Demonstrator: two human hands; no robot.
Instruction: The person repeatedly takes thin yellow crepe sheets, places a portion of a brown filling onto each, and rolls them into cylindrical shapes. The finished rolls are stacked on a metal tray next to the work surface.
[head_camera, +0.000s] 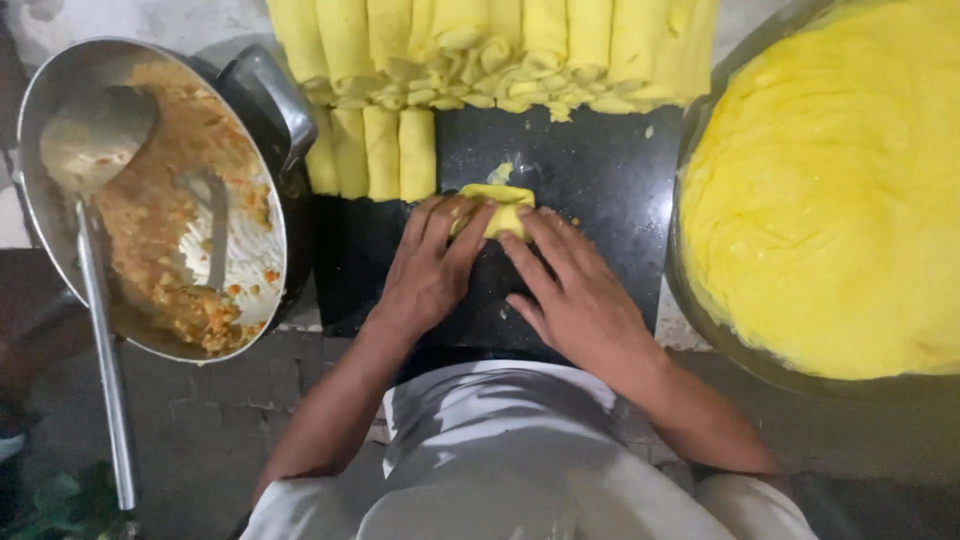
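Both hands press down side by side on a small yellow wrap (497, 208) that lies on the dark board (590, 170) just in front of the person's body. Left hand (430, 262) rests flat with its fingers (452, 222) over the near left part of the wrap, and right hand (570, 290) lies with its fingertips (527, 225) on the wrap's right edge; neither hand closes around it, both lie spread on top of it, close together with only a narrow gap between them. Going from the left: a wide metal bowl (40, 130) sits tilted beside the board, holding a thin layer of orange-brown filling (160, 200) smeared over its inside, with a long-handled metal ladle (95, 250) leaning in it, its scoop up near the rim and its handle reaching down past the bowl's edge. A second spoon (212, 215) lies within the filling. Just right of the bowl, a short row of rolled yellow wraps (375, 152) stands on the board's left upper corner, touching a larger stack of rolls (500, 50) piled along the board's far edge. A small scrap of yellow sheet (500, 172) lies just beyond the wrap under the hands. On the far right, a big round pan (700, 320) holds a thick heap of yellow sheets (830, 190). Below, the person's white shirt (500, 460) fills the near part of the view.
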